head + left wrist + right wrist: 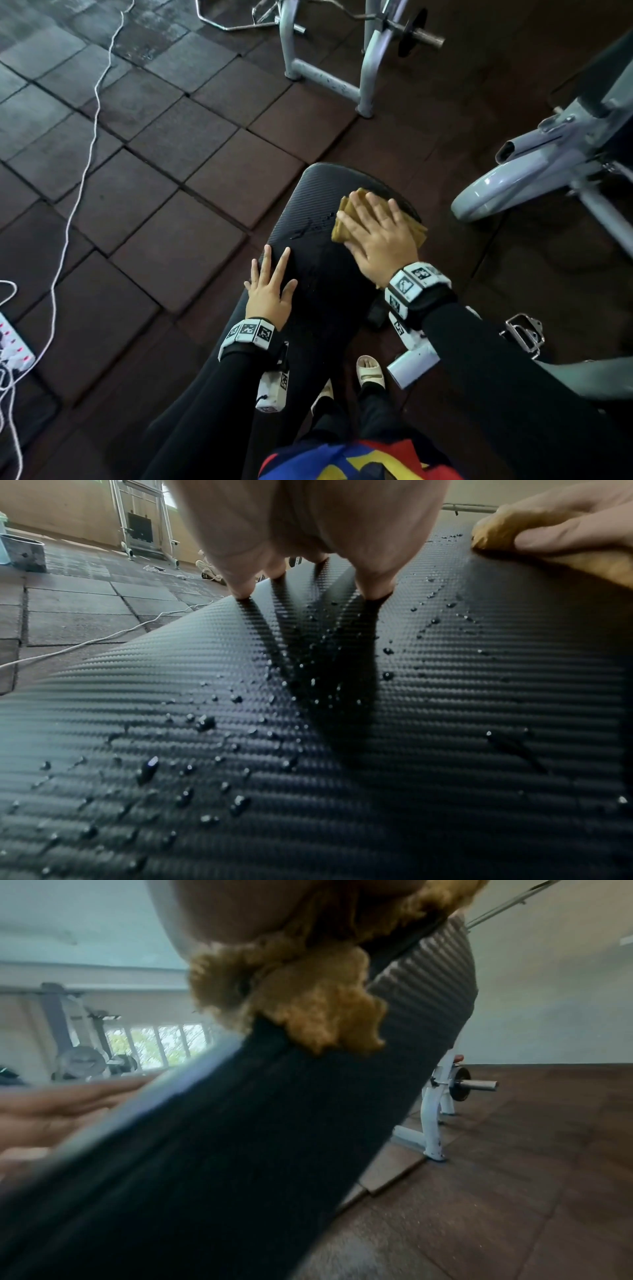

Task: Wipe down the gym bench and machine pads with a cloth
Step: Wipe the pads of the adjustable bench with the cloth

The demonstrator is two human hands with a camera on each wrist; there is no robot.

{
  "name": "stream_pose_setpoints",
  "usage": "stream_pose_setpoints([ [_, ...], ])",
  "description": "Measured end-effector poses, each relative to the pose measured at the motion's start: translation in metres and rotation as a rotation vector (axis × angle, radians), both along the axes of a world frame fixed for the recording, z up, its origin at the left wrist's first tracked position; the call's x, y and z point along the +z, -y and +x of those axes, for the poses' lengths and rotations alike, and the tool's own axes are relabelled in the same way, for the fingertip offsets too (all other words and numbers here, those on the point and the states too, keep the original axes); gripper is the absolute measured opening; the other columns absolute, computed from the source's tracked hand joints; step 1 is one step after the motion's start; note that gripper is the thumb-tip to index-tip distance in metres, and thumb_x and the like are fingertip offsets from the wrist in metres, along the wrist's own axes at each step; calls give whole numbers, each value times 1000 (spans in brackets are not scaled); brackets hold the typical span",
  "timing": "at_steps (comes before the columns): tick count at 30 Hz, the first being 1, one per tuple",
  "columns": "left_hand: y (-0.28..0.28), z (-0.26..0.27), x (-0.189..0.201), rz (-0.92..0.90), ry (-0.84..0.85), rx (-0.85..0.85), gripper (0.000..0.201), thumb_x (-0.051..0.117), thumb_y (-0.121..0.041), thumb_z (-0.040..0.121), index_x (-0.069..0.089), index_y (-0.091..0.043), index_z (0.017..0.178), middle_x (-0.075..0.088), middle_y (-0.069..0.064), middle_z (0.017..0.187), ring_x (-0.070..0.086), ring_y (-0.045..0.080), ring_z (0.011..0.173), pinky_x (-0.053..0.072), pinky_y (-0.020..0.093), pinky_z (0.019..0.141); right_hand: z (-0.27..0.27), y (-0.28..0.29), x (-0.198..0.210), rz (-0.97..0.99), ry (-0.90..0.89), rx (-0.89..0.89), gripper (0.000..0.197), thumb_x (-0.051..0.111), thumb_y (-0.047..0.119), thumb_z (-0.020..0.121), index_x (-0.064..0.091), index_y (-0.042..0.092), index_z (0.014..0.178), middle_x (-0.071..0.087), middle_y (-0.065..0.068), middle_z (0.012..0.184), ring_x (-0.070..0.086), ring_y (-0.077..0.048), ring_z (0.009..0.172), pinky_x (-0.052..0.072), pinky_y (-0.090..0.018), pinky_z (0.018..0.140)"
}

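A black ribbed bench pad (pixel 318 205) runs away from me, beaded with water drops (pixel 205 723). My right hand (pixel 376 233) lies flat, fingers straight, pressing a folded mustard-yellow cloth (pixel 346 209) onto the pad's far right part. That cloth (pixel 308 996) bulges out under the palm in the right wrist view and shows at the pad's edge (pixel 496 528) in the left wrist view. My left hand (pixel 270 284) rests open with spread fingers on the pad's left side, nearer to me. Its fingertips (pixel 243 588) touch the wet pad (pixel 445 696).
Grey machine frames stand ahead (pixel 325 75) and to the right (pixel 548 164). A weight plate on a bar (pixel 411 34) sits at the back. A white cord (pixel 85 154) trails over the rubber floor tiles to a power strip (pixel 13 346) at left. My sandalled foot (pixel 370 371) is under the bench.
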State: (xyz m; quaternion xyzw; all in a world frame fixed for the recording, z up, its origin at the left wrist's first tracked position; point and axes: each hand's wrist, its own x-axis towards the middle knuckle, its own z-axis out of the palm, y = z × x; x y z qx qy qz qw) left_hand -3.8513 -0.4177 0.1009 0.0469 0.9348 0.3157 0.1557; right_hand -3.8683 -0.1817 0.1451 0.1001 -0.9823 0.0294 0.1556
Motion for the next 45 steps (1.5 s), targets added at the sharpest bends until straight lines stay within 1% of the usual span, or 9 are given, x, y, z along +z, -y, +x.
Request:
stream_pose_setpoints([
  [5,5,3,-1,15,-12,-24,65,47,-29,98,3,-46,143,-16,-23,150,-14,22,146,1,55,115,55,10,-34,-117,11,-10,51,49,41,92,43,27,141,25,-1,155,17,-22,144,9,-48,117],
  [9,6,2,-5,19,-22,-36,65,46,-30,98,0,-46,142,-17,-21,151,-16,22,145,-1,55,114,92,21,-59,-496,92,-157,68,47,39,90,20,15,148,-6,-1,157,-9,-25,145,11,-43,114],
  [12,6,2,-10,31,-26,-34,65,46,-30,98,-1,-45,141,-18,-21,151,-16,23,145,-3,56,114,106,38,-67,-819,103,-247,76,44,42,94,-6,26,149,-22,1,156,-7,-18,146,22,-29,114],
  [17,6,2,-19,19,-43,-35,64,44,-30,99,-2,-45,142,-19,-19,151,-17,24,145,-5,56,113,117,69,-71,-1268,181,-498,72,39,44,92,-13,39,141,15,-3,157,25,-18,142,26,-31,115],
  [23,8,2,-20,33,-36,-43,64,42,-32,99,-4,-45,141,-20,-20,150,-19,22,144,-8,53,113,75,42,-46,-1188,-37,-572,65,39,31,98,8,6,149,22,-12,155,25,-21,142,23,-40,116],
  [30,7,1,-22,11,-26,-48,63,41,-32,100,-5,-48,140,-22,-20,150,-21,20,144,-9,52,113,-2,-20,-7,-1164,-52,-709,53,38,44,98,30,21,144,53,-3,135,53,-21,118,33,-11,85],
  [36,7,2,-23,7,-32,-41,64,42,-31,99,-5,-44,141,-21,-20,150,-20,21,144,-7,54,113,40,17,-32,-1202,-75,-616,66,43,32,98,10,8,149,23,-9,154,26,-16,141,22,-24,114],
  [42,6,2,-23,7,-36,-31,66,43,-31,99,-5,-43,142,-21,-20,150,-20,19,143,-6,53,114,63,35,-43,-1189,61,-632,72,42,31,97,-3,12,150,20,-10,155,29,-19,139,25,-20,110],
  [45,7,2,-25,12,-42,-36,65,42,-32,99,-5,-45,142,-21,-20,150,-25,13,139,-7,52,114,42,15,-24,-1168,71,-650,72,40,35,97,-1,10,150,13,-12,157,20,-22,143,21,-34,116],
])
